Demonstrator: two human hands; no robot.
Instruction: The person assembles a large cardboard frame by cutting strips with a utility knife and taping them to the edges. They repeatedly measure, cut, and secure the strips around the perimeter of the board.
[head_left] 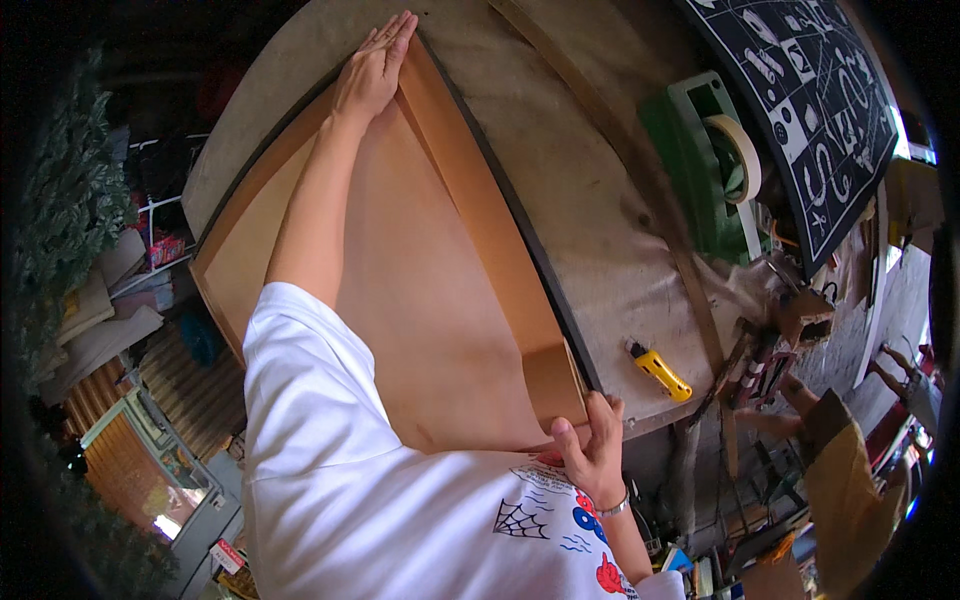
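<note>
A large flat panel with a dark-edged frame lies face down or back up on the table; I cannot tell which. Wide brown tape-like strips run along its borders. At the far corner my left hand lies flat on the strip, fingers stretched out. Close to my body, my right hand closes thumb and fingers at the near right corner, where the brown strip ends in a folded flap. My shirt hides the panel's near edge.
A yellow utility knife lies right of the frame. Farther right stand a green tape dispenser with a cream roll, a black patterned sheet and a metal vise-like tool. A wooden strip crosses the covered table.
</note>
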